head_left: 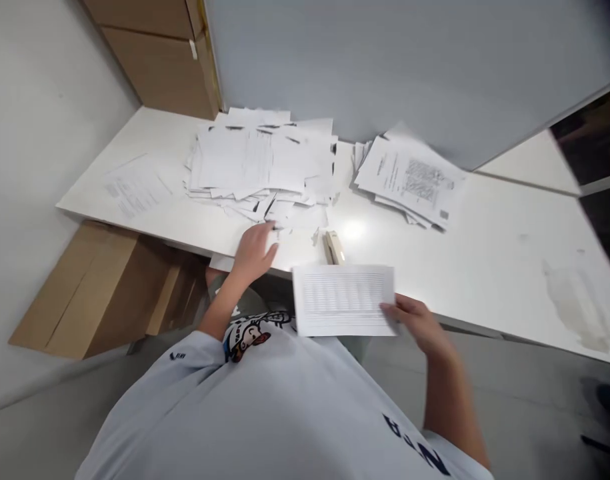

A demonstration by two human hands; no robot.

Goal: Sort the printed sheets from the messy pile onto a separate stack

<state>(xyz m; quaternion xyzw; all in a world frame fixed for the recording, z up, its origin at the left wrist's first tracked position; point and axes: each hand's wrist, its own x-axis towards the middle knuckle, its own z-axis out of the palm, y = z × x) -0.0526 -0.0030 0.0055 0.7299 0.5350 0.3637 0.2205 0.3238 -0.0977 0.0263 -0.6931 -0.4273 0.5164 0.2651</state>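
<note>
My right hand [419, 321] pinches the right edge of a white printed sheet [345, 300] with rows of lines like a table. The sheet hangs in front of my body, over the table's front edge. My left hand [257, 252] is over the front of the table, thumb apart from the fingers, with no object visible in its grasp. Its fingertips are beside the front of a large untidy pile of papers [249, 160]. A beige stapler [333, 247] lies on the table just beyond the held sheet, partly covered by it.
On the white table [505, 247], a second stack of printed papers [409, 177] lies right of the big pile. A single sheet [137, 187] is at the left. Cardboard boxes [159, 73] stand at the back left corner; another box [85, 287] is below the table.
</note>
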